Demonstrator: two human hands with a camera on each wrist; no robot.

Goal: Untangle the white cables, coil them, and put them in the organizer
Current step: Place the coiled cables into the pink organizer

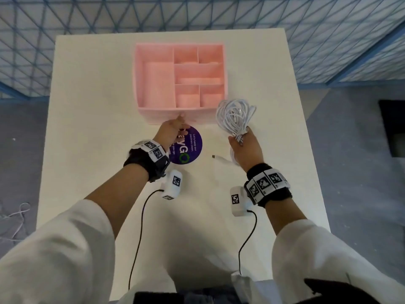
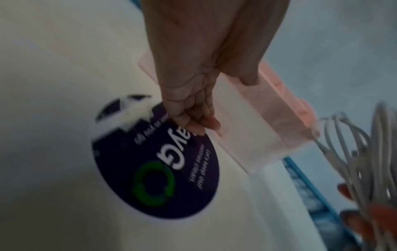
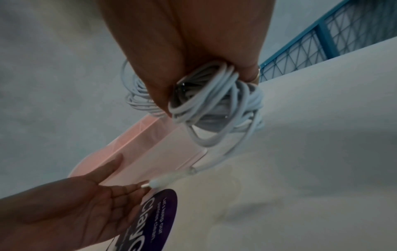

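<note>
Right hand (image 1: 245, 150) grips coiled cables (image 1: 234, 115) beside organizer (image 1: 157, 88); left hand (image 1: 169, 130), fingers (image 2: 193, 117) straight, seemingly touches it.

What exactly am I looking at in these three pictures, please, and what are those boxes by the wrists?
There is no robot here: a person works with bare hands and wears three cameras. The large picture comes from a camera on the head, looking down at a white table. The other two come from the small white wrist cameras, each looking along its hand.

On the table are a pink organizer, with nothing showing in its compartments, and a round purple sticker.

The right hand grips a bundle of white cables; one plug end hangs loose. The left hand holds nothing: its straight fingers touch the organizer's front wall.
</note>
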